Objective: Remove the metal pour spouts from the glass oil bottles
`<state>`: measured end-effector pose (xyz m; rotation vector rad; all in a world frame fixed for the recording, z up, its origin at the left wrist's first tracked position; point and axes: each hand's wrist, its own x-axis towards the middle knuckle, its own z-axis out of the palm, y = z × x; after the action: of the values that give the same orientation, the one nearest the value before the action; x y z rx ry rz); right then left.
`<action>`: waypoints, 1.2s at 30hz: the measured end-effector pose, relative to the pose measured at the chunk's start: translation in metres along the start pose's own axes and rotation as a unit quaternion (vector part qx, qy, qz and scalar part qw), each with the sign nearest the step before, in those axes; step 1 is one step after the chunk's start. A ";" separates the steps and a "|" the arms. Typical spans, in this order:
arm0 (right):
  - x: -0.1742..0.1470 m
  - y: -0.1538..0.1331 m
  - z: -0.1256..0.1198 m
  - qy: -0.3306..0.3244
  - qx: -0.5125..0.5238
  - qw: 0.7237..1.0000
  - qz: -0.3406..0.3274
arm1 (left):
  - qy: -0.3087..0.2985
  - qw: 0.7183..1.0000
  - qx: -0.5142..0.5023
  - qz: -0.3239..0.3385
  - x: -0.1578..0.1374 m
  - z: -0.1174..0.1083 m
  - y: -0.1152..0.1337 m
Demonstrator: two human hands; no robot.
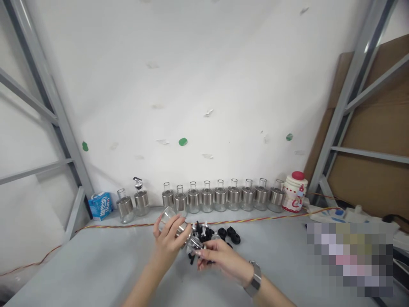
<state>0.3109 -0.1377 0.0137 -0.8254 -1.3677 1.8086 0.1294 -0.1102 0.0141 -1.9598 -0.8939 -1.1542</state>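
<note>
My left hand (169,234) is wrapped round a glass bottle (166,214) with a brushed-metal sleeve, tilted so that its neck points down to the right. At the bottle's mouth, my right hand (220,258) pinches a small pour spout (204,246), mostly hidden by the fingers. I cannot tell how far it sits in the neck. Just behind the hands lies a pile of black and silver pour spouts (208,233), with round black pieces (234,237) at its right side.
Several similar bottles (220,196) stand in a row along the wall. At the left, one bottle (141,200) carries a spout; beside it are a bare-necked bottle (125,209) and a blue box (100,206). A white-and-red jar (294,194) stands right. A twisted cord (252,220) crosses the table.
</note>
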 end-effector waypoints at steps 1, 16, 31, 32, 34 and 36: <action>0.001 0.001 0.000 0.024 -0.062 0.997 -0.028 | -0.015 1.000 0.003 -0.006 0.000 0.000 0.001; 0.001 0.005 0.001 0.043 -0.075 0.996 -0.009 | -0.044 0.999 -0.009 0.000 0.004 -0.005 0.001; -0.001 -0.003 0.004 0.057 -0.140 0.987 -0.060 | -0.044 0.998 0.007 -0.038 0.006 -0.005 0.006; -0.001 -0.001 0.005 0.094 -0.200 0.972 -0.080 | -0.067 0.996 0.007 -0.051 0.006 -0.005 0.007; -0.002 0.005 0.006 0.168 -0.314 0.927 -0.122 | -0.114 0.990 0.002 -0.083 0.007 -0.005 0.009; -0.003 0.012 0.006 0.210 -0.397 0.878 -0.166 | -0.145 0.983 -0.003 -0.113 0.008 -0.006 0.011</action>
<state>0.3062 -0.1455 0.0039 -1.2100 -1.8138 0.7011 0.1383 -0.1191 0.0216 -2.1066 -1.2953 -1.0069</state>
